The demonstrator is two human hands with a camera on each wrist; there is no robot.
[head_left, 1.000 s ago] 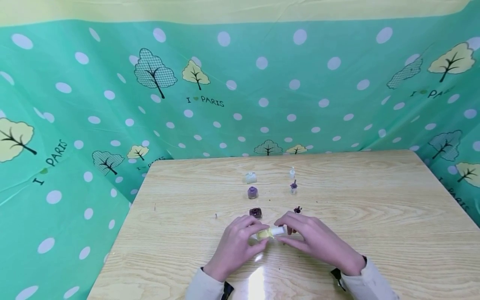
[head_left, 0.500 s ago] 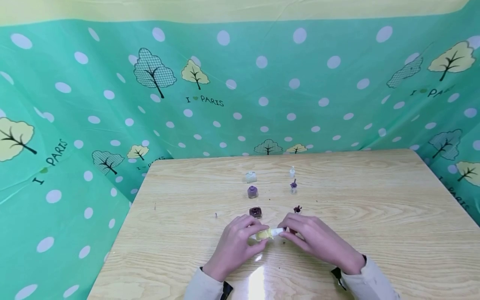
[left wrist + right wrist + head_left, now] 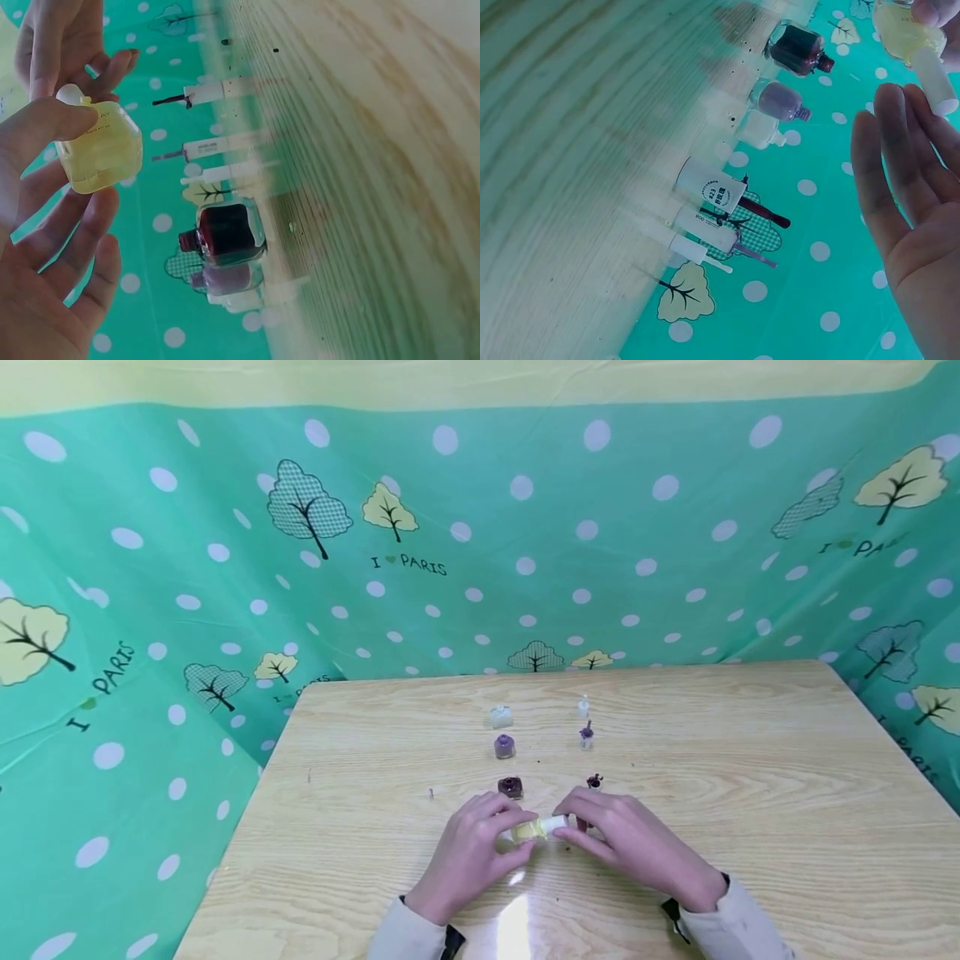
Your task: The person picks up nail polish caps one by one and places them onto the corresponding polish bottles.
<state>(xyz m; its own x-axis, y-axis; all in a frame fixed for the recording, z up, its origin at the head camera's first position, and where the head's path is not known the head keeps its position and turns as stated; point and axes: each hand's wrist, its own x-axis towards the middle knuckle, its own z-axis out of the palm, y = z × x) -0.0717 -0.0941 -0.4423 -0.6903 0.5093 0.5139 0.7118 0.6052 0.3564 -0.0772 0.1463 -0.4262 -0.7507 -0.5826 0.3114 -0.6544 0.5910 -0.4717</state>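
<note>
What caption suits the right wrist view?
Left hand holds yellow bottle, right hand at its cap, uncapped bottles and brush caps nearby.

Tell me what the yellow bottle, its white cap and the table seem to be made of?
Yellow bottle: probably glass, smooth and glossy; its clear walls show the yellow inside, though clear plastic could look similar.
White cap: likely plastic, smooth and evenly coloured, with no metallic shine.
Table: wood or a wood-look laminate; pale grain shows, and the bright glare suggests a glossy surface.

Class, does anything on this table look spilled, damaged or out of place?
A few dark specks mark the table, one near the right hand. They stand out against pale wood; whether drips or grit, I cannot tell.
</note>
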